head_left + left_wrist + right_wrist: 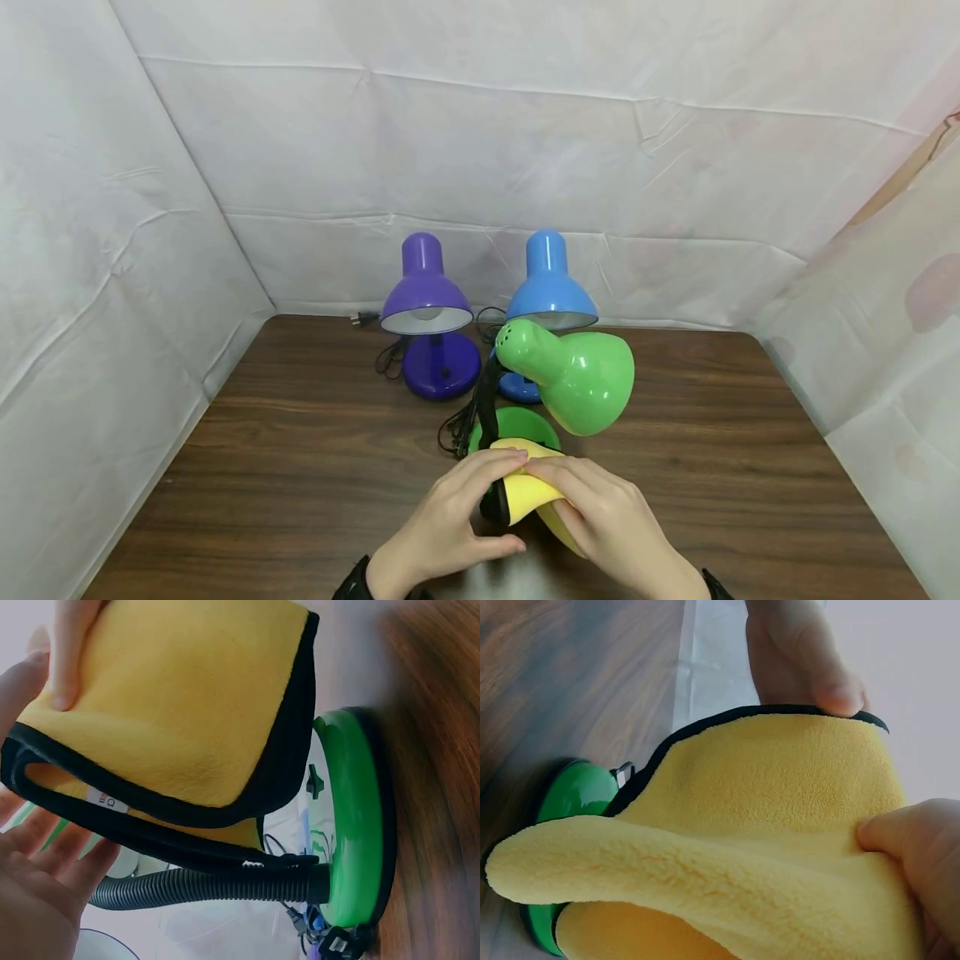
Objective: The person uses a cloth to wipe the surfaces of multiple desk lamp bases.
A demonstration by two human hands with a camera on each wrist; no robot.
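A folded yellow plush cloth [532,492] with black edging is held up in front of the green desk lamp [600,379]. In the right wrist view, my right hand [930,862] pinches the cloth's fold, with its thumb on the plush side. My left hand [453,512] rests its fairly straight fingers against the other end, and its thumb stands apart below. A small white label [107,800] shows inside the cloth's fold in the left wrist view. Behind the cloth, much of the lamp's round green base [525,425] is hidden.
Farther back stand a purple lamp [427,296] and a blue lamp [553,292], with dark cords lying beside them. The green lamp's black ribbed neck [202,887] rises close to the cloth. Brown wood tabletop [300,467] surrounds them; white fabric walls [487,142] enclose the back and sides.
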